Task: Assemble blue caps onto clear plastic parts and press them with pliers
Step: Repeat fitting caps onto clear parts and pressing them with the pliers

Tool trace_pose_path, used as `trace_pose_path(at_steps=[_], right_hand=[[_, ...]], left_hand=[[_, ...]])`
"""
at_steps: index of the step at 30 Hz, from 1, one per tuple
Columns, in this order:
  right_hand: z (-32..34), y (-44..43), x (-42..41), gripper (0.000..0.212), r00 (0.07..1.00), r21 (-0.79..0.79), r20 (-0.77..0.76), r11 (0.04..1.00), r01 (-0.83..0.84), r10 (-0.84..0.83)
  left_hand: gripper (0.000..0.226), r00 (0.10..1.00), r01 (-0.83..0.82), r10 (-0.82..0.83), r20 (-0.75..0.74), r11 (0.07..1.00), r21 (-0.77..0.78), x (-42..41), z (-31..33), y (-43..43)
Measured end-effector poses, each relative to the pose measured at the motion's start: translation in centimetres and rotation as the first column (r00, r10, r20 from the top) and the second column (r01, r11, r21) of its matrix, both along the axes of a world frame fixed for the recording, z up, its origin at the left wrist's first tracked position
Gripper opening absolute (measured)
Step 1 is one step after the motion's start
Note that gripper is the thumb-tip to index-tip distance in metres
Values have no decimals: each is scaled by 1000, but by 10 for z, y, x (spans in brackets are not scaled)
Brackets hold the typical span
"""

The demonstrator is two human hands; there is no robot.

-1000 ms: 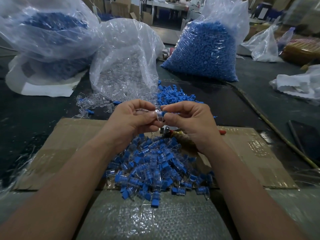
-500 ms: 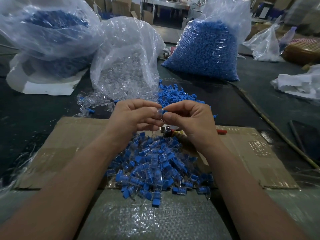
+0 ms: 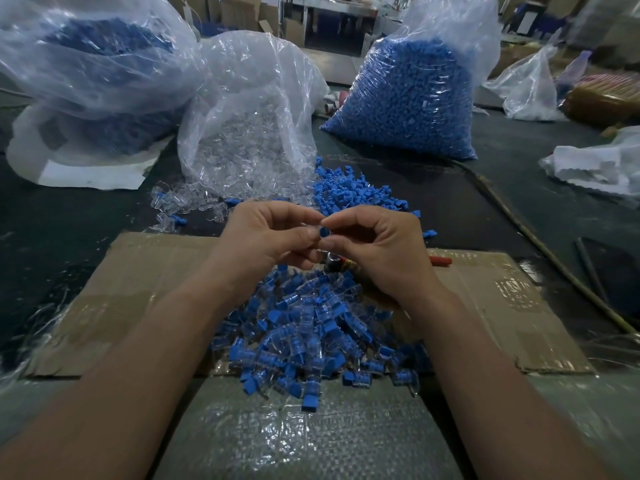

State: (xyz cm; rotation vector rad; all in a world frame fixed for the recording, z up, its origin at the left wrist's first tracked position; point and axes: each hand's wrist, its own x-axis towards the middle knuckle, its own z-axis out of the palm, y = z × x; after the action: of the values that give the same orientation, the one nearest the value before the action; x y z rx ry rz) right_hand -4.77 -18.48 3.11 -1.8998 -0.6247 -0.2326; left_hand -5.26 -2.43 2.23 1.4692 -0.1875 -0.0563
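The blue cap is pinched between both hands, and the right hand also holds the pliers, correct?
No: the head view shows the pliers lying on the cardboard under the right hand, not held. It and the left hand pinch the blue cap.

The left hand (image 3: 266, 237) and right hand (image 3: 377, 251) are bare, as are both forearms (image 3: 138, 358) (thumbnails (image 3: 328, 242) short, plain).

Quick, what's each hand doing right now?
Left hand: closed, fingers pinching the piece with the blue cap.
Right hand: closed, fingers pinching that same blue cap.
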Motion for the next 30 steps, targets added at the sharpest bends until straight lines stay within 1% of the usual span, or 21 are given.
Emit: trace_pose_path(at_steps=[3, 9, 14, 17, 20, 22, 24, 26, 28, 30], right_hand=[[-1, 1, 1, 23, 1000, -13, 0, 1000, 4, -4], [-2, 0, 3, 29, 998, -49, 58, 999, -15, 18], [-4, 0, 4, 26, 997, -67, 82, 998, 2, 4], [-4, 0, 4, 25, 992, -97, 122, 995, 28, -16], [-4, 0, 4, 23, 987, -116, 158, 993, 37, -18], [-4, 0, 4, 23, 985, -133, 171, 990, 38, -15], [-4, 0, 4, 23, 991, -132, 135, 991, 22, -4], [-1, -1, 4, 22, 999, -122, 41, 993, 7, -2], [3, -9, 7, 19, 997, -153, -39, 986, 63, -70], [6, -25, 12, 16, 981, -227, -87, 962, 151, -175]], left_hand=[[15, 1000, -4, 4, 4, 1000, 15, -1, 0, -1], [8, 1000, -17, 17, -5, 999, 38, -2, 2, -1], [8, 1000, -13, 14, -24, 999, 36, -2, 4, -1], [13, 999, -3, 3, -53, 1000, 16, -2, 4, 0], [7, 998, 5, -4, -66, 1000, 18, -2, 4, 1], [9, 998, 2, 0, -62, 999, 32, -2, 3, 2], [9, 999, -4, 6, -54, 999, 40, -2, 3, 1], [7, 999, -13, 15, -48, 999, 30, -2, 4, 0], [6, 998, -35, 35, -48, 999, 5, -2, 4, 0], [7, 997, -64, 63, -50, 998, -12, -2, 4, 1]])
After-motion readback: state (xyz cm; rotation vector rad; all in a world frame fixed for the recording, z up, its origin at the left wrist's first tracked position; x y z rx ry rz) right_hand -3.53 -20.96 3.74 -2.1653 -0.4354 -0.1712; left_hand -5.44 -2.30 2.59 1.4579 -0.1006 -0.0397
